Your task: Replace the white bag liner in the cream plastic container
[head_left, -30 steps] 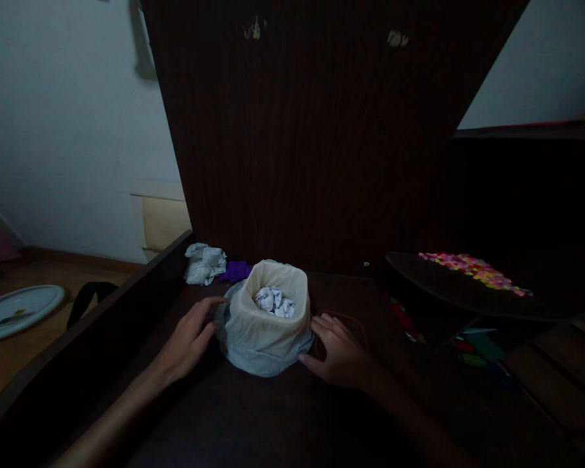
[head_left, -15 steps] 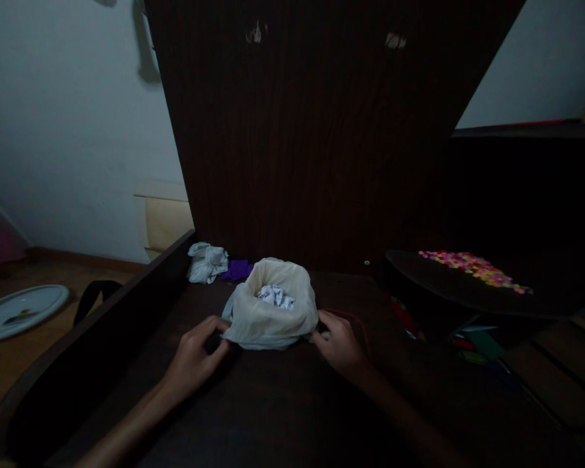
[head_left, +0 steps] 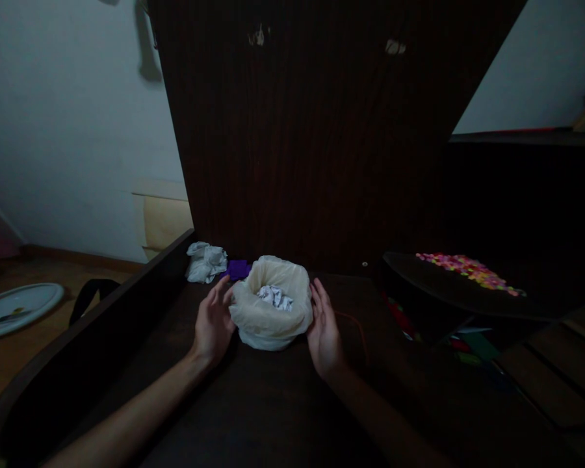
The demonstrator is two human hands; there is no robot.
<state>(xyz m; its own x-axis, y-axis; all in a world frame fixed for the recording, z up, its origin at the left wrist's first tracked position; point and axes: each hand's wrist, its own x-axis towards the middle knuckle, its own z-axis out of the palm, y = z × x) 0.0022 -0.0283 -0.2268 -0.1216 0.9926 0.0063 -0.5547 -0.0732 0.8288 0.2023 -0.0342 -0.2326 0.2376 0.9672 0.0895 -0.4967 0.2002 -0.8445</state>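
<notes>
A small bin lined with a whitish plastic bag [head_left: 270,330] stands on the dark wooden desk, the bag folded down over its rim. Inside lies crumpled white paper [head_left: 275,298] with dark marks. At the bag's left side is my left hand [head_left: 215,322], fingers stretched out and the palm turned toward it. My right hand [head_left: 324,328] is held flat along the opposite side, fingers extended upward. Both hands seem to touch the bag lightly; neither grips it. What the liner covers is hidden.
Behind to the left sit a crumpled pale plastic bag [head_left: 205,262] and a purple folded item [head_left: 236,269]. A raised dark edge [head_left: 102,338] borders the desk's left. On the right, a dark shelf [head_left: 419,279] carries small colourful pieces [head_left: 470,270]. A thin reddish cord [head_left: 358,325] lies nearby.
Both hands have let go of the bag's lower edge, opened, and moved up flat against its sides. The bag's left corner, pulled outward before, now lies closer in.
</notes>
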